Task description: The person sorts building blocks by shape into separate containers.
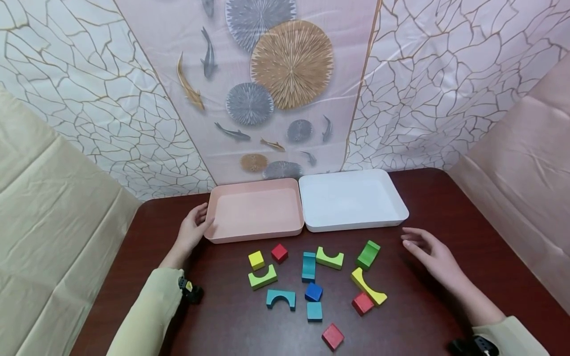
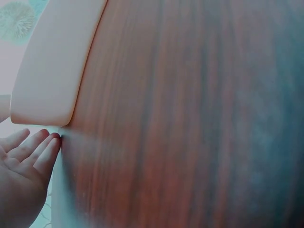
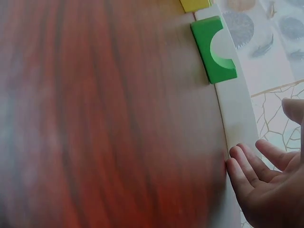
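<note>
At the left end of the pink tray (image 1: 254, 236) my left hand (image 1: 192, 228) lies against the side, thumb over the rim. Its fingers extend along the tray's end in the left wrist view. My right hand (image 1: 431, 254) holds nothing, its fingers loosely bent, just off the front right corner of the white tray (image 1: 356, 226). Nearest to it are a green arch block (image 1: 368, 254) and a yellow arch block (image 1: 369, 288). In the right wrist view, the green arch block (image 3: 213, 52) stands beyond the fingertips.
In front of the trays lie more blocks: red cubes (image 1: 279, 253), a yellow cube (image 1: 256, 260), a blue cube (image 1: 313, 292), a teal cube (image 1: 314, 312), teal arches (image 1: 281, 298) and light green arches (image 1: 262, 278). A patterned cloth (image 1: 285, 123) hangs behind the dark wooden table (image 1: 231, 326).
</note>
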Motion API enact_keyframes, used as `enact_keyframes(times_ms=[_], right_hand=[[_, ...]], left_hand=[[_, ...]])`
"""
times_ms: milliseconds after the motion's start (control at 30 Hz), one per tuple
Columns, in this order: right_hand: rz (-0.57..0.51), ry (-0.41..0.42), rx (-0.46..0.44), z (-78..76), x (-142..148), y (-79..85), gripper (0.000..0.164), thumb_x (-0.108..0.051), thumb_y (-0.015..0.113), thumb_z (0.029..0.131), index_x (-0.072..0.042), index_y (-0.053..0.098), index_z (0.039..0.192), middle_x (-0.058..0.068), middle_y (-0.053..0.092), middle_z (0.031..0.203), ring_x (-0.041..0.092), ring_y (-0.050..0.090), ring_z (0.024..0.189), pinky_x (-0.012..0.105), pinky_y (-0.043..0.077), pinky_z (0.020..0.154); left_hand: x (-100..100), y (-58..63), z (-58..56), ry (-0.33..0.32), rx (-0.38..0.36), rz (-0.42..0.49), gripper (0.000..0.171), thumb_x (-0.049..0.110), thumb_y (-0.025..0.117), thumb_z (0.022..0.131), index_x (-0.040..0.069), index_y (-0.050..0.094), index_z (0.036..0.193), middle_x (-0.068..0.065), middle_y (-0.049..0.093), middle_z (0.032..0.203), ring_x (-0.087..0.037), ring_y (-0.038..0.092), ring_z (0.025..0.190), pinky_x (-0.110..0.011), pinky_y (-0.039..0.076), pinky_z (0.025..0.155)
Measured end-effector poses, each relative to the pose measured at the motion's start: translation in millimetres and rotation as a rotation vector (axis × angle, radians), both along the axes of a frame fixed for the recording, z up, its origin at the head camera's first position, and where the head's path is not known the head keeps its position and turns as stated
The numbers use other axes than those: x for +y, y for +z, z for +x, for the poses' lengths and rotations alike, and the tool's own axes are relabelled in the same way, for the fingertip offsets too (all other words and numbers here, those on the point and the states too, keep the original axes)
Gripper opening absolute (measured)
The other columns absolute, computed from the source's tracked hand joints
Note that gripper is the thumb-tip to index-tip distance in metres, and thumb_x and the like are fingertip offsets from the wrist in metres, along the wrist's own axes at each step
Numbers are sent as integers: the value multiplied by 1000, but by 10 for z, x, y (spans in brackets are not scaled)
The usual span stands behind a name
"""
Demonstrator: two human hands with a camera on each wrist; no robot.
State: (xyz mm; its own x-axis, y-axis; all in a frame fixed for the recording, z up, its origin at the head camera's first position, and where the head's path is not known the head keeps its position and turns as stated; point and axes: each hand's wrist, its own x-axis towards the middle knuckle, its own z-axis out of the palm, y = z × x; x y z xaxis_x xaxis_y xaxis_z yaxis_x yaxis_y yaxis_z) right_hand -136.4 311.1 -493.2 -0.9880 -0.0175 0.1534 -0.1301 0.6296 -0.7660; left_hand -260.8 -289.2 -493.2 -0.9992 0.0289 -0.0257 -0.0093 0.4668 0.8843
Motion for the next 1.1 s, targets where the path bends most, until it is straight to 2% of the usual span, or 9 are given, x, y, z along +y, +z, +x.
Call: enact_keyframes(times_ms=[67, 167, 233, 300, 367, 533, 600, 733, 1100], right_hand=[[-8, -5, -16, -13, -16, -13, 41, -17, 64, 107, 3, 60, 143, 21, 74, 124, -25, 52, 97, 3, 43, 79], [-29, -11, -40, -35, -34, -34, 41, -18, 64, 107, 2, 60, 143, 0, 76, 117, -23, 53, 97, 4, 43, 79], [-51, -13, -57, -47, -46, -46, 42, -18, 64, 107, 2, 60, 144, -13, 73, 114, -24, 54, 98, 4, 43, 80], [-71, -14, -72, -54, -61, -54, 42, -18, 64, 108, 2, 59, 144, -19, 71, 113, -24, 54, 98, 3, 43, 80], [-81, -15, -84, -57, -82, -54, 42, -19, 64, 108, 2, 59, 144, -14, 72, 114, -24, 54, 98, 4, 43, 80], [-81, -13, -98, -66, -147, -32, 43, -19, 65, 107, 2, 60, 144, 17, 75, 123, -22, 55, 97, 6, 45, 79], [-76, -9, -109, -76, -174, -20, 44, -20, 65, 107, 2, 59, 144, 25, 73, 128, -23, 54, 97, 6, 46, 79], [-75, 7, -124, -102, -226, -5, 44, -19, 66, 106, 3, 60, 143, 28, 71, 131, -21, 55, 95, 8, 48, 79], [-59, 56, -138, -135, -313, -7, 37, -15, 73, 101, 5, 68, 132, 26, 75, 121, -12, 64, 88, 13, 54, 76]], left_hand=[[-9, -10, -4, 10, -14, 7, 63, 17, 59, 111, -4, 32, 164, -30, 42, 163, -43, 45, 150, -33, 45, 115], [-23, -17, 9, 18, -33, 19, 61, 18, 58, 111, -4, 34, 163, -29, 43, 163, -41, 46, 150, -16, 44, 104], [-30, -22, 19, 23, -46, 38, 60, 17, 58, 111, -4, 35, 163, -29, 42, 164, -41, 45, 150, -9, 42, 97], [-37, -25, 32, 26, -55, 59, 60, 17, 57, 111, -4, 35, 163, -29, 42, 164, -41, 45, 150, -5, 40, 92], [-45, -33, 35, 31, -60, 76, 59, 16, 56, 112, -4, 35, 163, -30, 42, 163, -41, 44, 150, -2, 39, 89], [-64, -48, 14, 42, -69, 61, 56, 15, 54, 112, -2, 37, 162, -28, 43, 163, -41, 45, 149, -3, 41, 90], [-58, -42, 4, 46, -73, 58, 55, 15, 54, 112, -1, 37, 162, -28, 44, 162, -40, 45, 149, -3, 41, 90], [-38, -36, -6, 50, -73, 73, 56, 15, 54, 112, -2, 37, 162, -28, 44, 162, -40, 45, 149, -2, 41, 89], [-27, -61, -12, 50, -81, 103, 56, 16, 55, 112, -1, 36, 163, -27, 43, 163, -39, 43, 151, -1, 41, 88]])
